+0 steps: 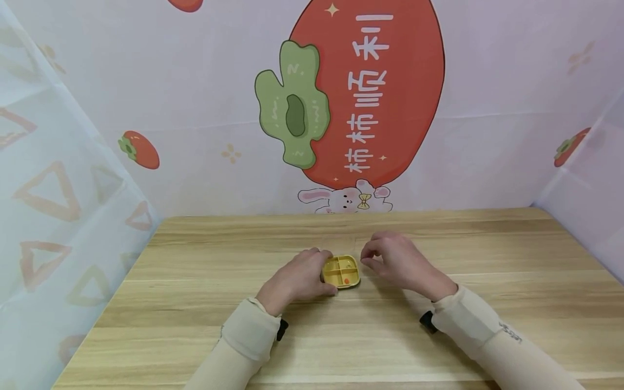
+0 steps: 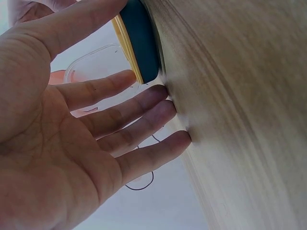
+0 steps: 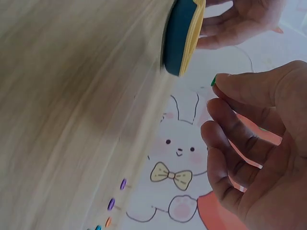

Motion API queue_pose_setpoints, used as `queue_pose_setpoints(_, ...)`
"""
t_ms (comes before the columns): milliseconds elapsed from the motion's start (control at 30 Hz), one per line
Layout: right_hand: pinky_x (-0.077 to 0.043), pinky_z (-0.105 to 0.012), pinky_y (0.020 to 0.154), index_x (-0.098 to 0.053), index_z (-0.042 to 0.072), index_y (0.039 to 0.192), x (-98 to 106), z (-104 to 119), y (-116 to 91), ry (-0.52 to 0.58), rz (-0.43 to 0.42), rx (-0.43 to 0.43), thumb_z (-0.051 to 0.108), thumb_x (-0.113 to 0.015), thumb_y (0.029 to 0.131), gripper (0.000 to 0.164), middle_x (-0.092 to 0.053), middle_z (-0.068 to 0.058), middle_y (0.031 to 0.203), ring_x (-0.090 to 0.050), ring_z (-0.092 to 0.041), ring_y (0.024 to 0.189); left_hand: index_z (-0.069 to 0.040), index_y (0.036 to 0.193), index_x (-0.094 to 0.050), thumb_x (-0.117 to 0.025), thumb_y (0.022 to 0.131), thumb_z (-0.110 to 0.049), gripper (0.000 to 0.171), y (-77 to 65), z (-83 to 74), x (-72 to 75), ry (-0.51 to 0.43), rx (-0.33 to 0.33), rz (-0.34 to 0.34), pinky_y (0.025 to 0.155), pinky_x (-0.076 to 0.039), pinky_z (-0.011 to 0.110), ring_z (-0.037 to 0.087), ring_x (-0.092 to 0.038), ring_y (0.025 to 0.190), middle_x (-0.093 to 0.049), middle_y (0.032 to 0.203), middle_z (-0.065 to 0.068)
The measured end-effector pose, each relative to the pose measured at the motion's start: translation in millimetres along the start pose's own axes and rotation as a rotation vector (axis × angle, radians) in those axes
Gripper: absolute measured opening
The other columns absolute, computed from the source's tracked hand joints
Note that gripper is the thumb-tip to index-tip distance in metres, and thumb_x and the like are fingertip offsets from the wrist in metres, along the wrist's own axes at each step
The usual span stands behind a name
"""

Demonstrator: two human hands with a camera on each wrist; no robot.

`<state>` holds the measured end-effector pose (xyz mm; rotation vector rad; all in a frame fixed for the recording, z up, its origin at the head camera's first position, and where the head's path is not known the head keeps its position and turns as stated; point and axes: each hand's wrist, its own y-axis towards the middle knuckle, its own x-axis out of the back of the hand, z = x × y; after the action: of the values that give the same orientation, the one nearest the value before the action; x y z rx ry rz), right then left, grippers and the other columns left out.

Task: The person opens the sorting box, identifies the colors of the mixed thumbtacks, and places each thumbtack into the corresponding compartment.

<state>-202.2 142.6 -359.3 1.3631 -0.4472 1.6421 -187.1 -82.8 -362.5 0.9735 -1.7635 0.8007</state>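
A small pill box (image 1: pixel 339 272) with a yellow four-part inside and a dark teal outer shell (image 3: pixel 178 38) stands on the table. An orange-red piece (image 1: pixel 347 281) lies in its near right compartment. My left hand (image 1: pixel 304 275) holds the box from the left between thumb and forefinger; the other fingers are spread in the left wrist view. Just right of the box, apart from it, my right hand (image 1: pixel 397 261) pinches a tiny green piece (image 3: pixel 214 81) between thumb and forefinger. The piece's exact shape is mostly hidden by the fingertips.
The box's clear lid (image 2: pixel 98 67) stands raised behind it. Several tiny coloured pieces, among them a purple one (image 3: pixel 123 184) and an orange one (image 3: pixel 108 222), lie on the wooden table (image 1: pixel 195 303). A printed cloth (image 1: pixel 209 108) hangs behind the table.
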Motion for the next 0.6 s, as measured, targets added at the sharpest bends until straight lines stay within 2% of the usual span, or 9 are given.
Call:
queue_pose_setpoints(167,-0.04,-0.025,0.061,-0.07,0.023,0.085,-3.6,5.7,4.5,0.003,0.014,0.007,0.022,-0.07,0.079,0.006,-0.053,0.016,0.079,-0.048,-0.005,0.069,-0.007,0.127,-0.05,-0.072,0.074,-0.042,0.067,0.5,-0.2,-0.1,0.004,-0.001,0.006,0.082,-0.04,0.03,0.015,-0.046,0.091,-0.054,0.109,0.002)
queue_pose_setpoints(600,-0.041,-0.025,0.065,-0.07,0.021,0.087,-11.6,12.6,12.7,0.026,0.012,0.003,0.021,-0.069,0.079,0.008,-0.053,0.015,0.08,-0.05,-0.008,0.073,-0.006,0.127,-0.05,-0.073,0.074,-0.041,0.068,0.4,0.3,1.1,-0.015,-0.005,0.008,0.08,-0.041,0.028,0.015,-0.046,0.088,-0.054,0.107,0.003)
